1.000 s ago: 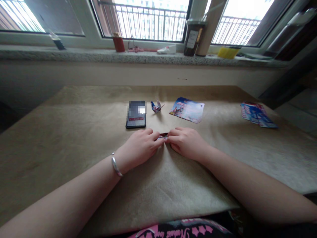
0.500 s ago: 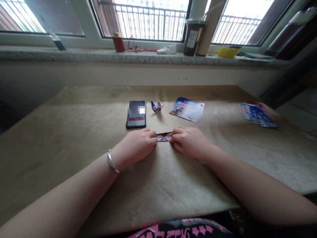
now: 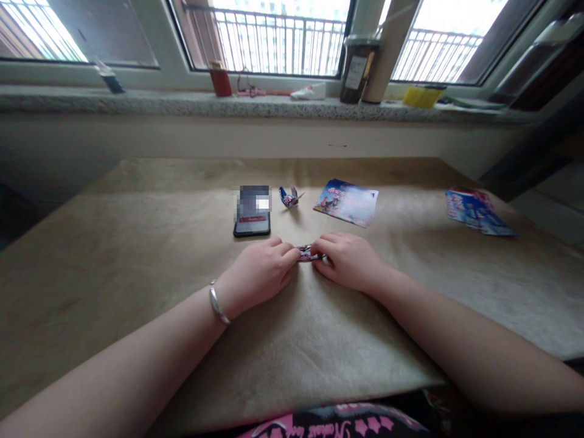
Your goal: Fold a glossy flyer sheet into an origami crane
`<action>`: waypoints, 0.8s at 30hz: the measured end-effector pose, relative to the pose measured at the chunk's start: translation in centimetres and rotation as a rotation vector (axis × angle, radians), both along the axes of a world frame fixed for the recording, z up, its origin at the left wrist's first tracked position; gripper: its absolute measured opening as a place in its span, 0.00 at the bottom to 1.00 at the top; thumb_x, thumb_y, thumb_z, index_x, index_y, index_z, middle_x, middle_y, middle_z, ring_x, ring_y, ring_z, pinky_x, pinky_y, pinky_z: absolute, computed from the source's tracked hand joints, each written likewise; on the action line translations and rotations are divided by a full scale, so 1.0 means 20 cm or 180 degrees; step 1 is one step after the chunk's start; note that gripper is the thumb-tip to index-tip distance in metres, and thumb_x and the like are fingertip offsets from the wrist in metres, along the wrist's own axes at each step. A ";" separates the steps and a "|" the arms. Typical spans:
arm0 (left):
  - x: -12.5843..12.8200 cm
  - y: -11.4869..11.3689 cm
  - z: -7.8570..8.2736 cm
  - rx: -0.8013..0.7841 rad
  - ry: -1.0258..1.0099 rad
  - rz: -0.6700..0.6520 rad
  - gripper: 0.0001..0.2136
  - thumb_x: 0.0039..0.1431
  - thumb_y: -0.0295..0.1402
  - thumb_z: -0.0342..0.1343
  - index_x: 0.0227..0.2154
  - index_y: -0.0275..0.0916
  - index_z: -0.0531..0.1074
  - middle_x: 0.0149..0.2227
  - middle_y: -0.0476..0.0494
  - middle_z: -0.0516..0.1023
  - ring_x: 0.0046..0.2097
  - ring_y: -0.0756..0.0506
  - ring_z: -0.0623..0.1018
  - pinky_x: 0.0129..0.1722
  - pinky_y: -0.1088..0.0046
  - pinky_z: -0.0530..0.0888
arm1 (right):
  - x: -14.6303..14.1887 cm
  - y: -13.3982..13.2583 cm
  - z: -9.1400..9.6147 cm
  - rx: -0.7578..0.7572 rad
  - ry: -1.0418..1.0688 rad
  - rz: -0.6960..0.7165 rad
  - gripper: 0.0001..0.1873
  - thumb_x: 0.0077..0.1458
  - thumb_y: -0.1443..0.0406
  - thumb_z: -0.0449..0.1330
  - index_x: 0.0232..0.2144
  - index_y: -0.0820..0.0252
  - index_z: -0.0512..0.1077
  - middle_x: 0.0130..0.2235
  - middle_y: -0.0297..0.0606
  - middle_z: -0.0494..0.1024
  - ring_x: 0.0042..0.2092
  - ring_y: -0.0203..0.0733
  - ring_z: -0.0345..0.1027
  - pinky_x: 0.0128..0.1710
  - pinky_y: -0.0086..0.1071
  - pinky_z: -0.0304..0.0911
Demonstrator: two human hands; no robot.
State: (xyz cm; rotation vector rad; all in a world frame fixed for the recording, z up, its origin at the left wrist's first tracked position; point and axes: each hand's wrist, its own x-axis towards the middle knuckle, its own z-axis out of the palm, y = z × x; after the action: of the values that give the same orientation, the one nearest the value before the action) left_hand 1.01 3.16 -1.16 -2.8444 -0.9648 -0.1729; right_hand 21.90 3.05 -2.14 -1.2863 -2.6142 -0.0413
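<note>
A narrow folded strip of printed paper point(image 3: 306, 256) lies on the table between my hands, its reddish and pale pattern partly covered by fingers. My left hand point(image 3: 260, 271), with a silver bangle at the wrist, is closed on the strip's left end. At the right part, the bent fingers of my right hand point(image 3: 347, 260) pinch the same paper. Just beyond the hands stands a small folded paper crane point(image 3: 289, 197), blue and red. To its left rests a phone point(image 3: 252, 225) with a lit screen.
A stack of blue printed sheets point(image 3: 351, 204) lies behind my right hand, and more printed sheets point(image 3: 477, 212) sit at the far right of the table point(image 3: 159, 255). On the stone windowsill point(image 3: 164, 104) stand a red container point(image 3: 221, 82) and a dark lidded jar point(image 3: 357, 70).
My left hand has slid right along the folded paper, closer to my right hand. Less of the strip shows between them. The right fingers have shifted slightly inward.
</note>
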 end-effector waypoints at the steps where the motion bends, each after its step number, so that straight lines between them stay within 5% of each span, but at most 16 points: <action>1: 0.00 0.00 0.00 -0.0028 -0.0013 -0.0001 0.08 0.59 0.27 0.49 0.39 0.34 0.70 0.37 0.41 0.75 0.40 0.44 0.73 0.41 0.67 0.73 | 0.00 0.00 0.00 0.0013 0.0010 0.0025 0.08 0.57 0.61 0.55 0.36 0.58 0.71 0.36 0.37 0.76 0.39 0.41 0.68 0.36 0.31 0.55; 24: 0.00 0.01 -0.03 -0.0307 -0.0312 0.0125 0.09 0.61 0.28 0.47 0.40 0.36 0.71 0.38 0.42 0.75 0.41 0.44 0.73 0.44 0.65 0.72 | -0.01 0.05 -0.05 0.0303 0.0265 0.0505 0.09 0.58 0.66 0.54 0.33 0.61 0.74 0.34 0.40 0.77 0.39 0.43 0.66 0.39 0.33 0.61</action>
State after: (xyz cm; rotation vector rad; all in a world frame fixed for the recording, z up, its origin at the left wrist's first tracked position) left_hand 1.05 3.45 -1.75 -2.9258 -1.0755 -0.2712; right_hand 21.75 4.07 -3.13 -1.0243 -2.6002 -0.0828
